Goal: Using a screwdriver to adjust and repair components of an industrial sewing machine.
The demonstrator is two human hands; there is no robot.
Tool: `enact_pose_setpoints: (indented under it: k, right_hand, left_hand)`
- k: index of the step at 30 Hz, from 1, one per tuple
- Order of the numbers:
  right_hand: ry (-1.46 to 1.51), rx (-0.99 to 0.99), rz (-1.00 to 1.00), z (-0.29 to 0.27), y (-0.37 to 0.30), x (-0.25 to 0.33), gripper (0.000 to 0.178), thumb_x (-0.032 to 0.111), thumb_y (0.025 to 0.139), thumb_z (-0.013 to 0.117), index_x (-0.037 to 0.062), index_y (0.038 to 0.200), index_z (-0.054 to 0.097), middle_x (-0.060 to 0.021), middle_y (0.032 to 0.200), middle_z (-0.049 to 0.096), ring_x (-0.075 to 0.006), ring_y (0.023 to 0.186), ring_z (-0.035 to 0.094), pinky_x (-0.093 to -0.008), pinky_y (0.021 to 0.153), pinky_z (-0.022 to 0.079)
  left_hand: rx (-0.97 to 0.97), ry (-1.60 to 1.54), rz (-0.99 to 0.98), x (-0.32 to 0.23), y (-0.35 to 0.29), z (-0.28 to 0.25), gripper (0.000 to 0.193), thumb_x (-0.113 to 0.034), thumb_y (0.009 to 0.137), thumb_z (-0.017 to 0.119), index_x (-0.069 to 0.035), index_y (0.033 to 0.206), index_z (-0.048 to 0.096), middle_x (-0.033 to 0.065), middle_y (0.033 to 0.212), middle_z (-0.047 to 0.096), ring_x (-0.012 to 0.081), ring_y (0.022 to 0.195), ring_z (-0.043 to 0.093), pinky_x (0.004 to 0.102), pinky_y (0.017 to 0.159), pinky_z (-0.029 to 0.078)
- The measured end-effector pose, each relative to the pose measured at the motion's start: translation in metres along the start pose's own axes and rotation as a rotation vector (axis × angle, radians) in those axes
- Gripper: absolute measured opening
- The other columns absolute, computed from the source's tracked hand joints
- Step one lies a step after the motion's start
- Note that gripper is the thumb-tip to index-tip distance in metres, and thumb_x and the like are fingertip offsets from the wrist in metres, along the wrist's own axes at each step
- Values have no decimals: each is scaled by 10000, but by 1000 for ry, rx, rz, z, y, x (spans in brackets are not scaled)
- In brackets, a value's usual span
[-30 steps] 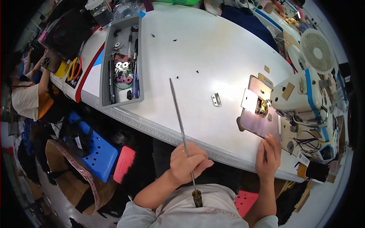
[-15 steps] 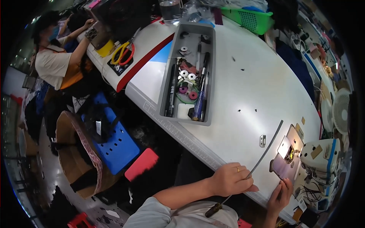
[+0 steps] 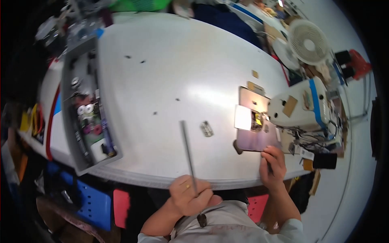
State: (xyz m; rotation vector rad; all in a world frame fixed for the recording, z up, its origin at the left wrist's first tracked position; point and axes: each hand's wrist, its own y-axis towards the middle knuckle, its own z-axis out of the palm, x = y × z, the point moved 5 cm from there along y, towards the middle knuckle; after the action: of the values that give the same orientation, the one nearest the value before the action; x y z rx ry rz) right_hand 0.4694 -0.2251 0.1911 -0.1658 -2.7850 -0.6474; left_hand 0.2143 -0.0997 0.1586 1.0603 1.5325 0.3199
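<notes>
My left hand [image 3: 190,196], with a ring on one finger, is closed around a long thin grey rod [image 3: 187,152]. The rod points away over the table's near edge, and its dark handle [image 3: 201,220] shows below the hand, against my shirt. At the right, my right hand [image 3: 273,165] has its fingers bent and the thumb apart, fingertips at the near edge of a sewing machine's metal bed plate [image 3: 253,139]. I see nothing held in it. A bright white square plate [image 3: 243,117] lies beside the lit needle area. Between the hands and farther off lies a small metal hinge-like piece [image 3: 206,128].
The white sewing machine head [image 3: 300,103] stands at the right, a round fan [image 3: 308,42] behind it. A grey tray [image 3: 111,158] of bobbins, pens and small tools sits at the left. Several small dark bits, one a speck [image 3: 177,99], dot the white table [image 3: 162,150].
The view has swung to the right, so the tray now sits at the far left. My left hand keeps hold of the rod, and my right hand stays at the machine plate's near edge.
</notes>
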Motion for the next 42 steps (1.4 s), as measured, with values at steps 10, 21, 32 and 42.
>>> enact_pose_setpoints:
  k: [10,21,32,42]
  right_hand:
    - [-44,-29,10,-9,-6,1,211,-73,804,675,-34,1009,708,-192,1083,688,-371,1030,674,-432,923,541]
    - [0,-236,-128,-16,-19,5,233,-40,766,773,18,989,737,-117,1056,703,-310,984,685,-396,848,558]
    - [165,-100,-122,20,40,65,420,190,855,794,44,1223,653,-102,1125,661,-287,1018,667,-391,830,565]
    - [50,182,143,81,120,87,340,299,910,737,15,1047,608,-178,1069,618,-350,1023,646,-462,793,578]
  left_hand:
    - [32,-18,8,-1,-18,2,336,-347,864,753,-124,716,550,-1,744,610,191,549,515,331,494,384]
    - [-219,-70,-151,-9,-9,1,297,-33,1052,438,-44,756,432,86,590,571,142,505,494,275,485,397]
    - [-201,-26,-228,-15,25,8,337,-99,1095,438,-13,770,468,67,646,581,96,552,486,245,515,381]
    - [-2,165,-213,5,21,16,351,-199,1108,479,-28,804,519,53,658,575,115,583,522,261,562,419]
